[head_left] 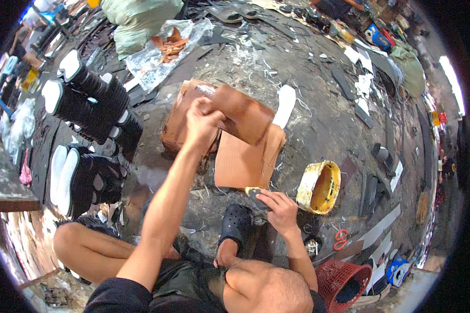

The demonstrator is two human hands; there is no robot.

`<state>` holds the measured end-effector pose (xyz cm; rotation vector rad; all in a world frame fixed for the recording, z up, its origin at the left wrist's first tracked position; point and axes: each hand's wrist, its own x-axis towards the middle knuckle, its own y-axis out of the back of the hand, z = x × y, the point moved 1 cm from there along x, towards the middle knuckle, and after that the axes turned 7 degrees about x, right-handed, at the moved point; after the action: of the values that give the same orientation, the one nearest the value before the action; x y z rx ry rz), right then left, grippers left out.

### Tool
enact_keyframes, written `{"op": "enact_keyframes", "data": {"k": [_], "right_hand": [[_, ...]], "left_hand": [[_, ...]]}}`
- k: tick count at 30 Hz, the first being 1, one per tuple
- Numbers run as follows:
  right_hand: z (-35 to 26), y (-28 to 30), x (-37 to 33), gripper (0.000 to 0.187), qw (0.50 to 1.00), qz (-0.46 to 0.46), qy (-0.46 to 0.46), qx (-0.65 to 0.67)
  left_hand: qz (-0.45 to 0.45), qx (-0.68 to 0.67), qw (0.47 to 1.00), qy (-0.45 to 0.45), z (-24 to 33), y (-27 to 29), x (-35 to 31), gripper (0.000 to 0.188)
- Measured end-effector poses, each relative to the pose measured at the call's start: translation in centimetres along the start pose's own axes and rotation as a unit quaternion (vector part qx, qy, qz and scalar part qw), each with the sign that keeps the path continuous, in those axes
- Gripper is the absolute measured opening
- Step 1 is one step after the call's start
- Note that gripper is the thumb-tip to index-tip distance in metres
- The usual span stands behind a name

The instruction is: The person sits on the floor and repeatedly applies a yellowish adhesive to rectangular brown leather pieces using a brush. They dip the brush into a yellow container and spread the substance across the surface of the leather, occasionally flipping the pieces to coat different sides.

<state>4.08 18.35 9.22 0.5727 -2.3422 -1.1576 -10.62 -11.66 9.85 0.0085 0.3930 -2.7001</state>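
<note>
My left hand is closed on the near left edge of a brown sheet, which looks glossy, slightly blurred and tilted over the stack. Beneath it lie stacked brown sheets on the left and lighter ribbed tan sheets on the right. My right hand grips a small flat glue spreader with yellowish glue at its tip, close to the near edge of the tan sheets. Right of that hand stands a yellow glue tub, its inside coated with glue. A white insole-shaped piece lies beyond the tan sheets.
Stacks of black footwear with white insoles stand at the left. Red-handled scissors and a red plastic basket are at the lower right. Clear plastic with orange-brown scraps lies far left, and cut scraps litter the floor.
</note>
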Motion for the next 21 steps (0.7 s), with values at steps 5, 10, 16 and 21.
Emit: {"op": "enact_keyframes", "data": {"k": [5,10,16,21], "right_hand": [[-0.5,3.1,1.7,0.055,0.995,0.088,-0.019,0.039],[-0.6,3.1,3.9,0.049,0.987,0.137,0.002,0.084],[-0.4,5.8,8.9,0.025,0.964,0.223,-0.067,0.131],[0.9,8.1,12.3,0.034,0.955,0.238,-0.096,0.148]], "left_hand": [[0.14,0.153,0.971,0.119,-2.0,10.9,2.5,0.049],[0.185,0.449,0.873,0.046,-5.7,17.8,1.2,0.059],[0.054,0.59,0.801,-0.087,-9.9,4.8,-12.8,0.083],[-0.082,0.561,0.814,-0.125,-11.7,1.7,-13.9,0.084]]}}
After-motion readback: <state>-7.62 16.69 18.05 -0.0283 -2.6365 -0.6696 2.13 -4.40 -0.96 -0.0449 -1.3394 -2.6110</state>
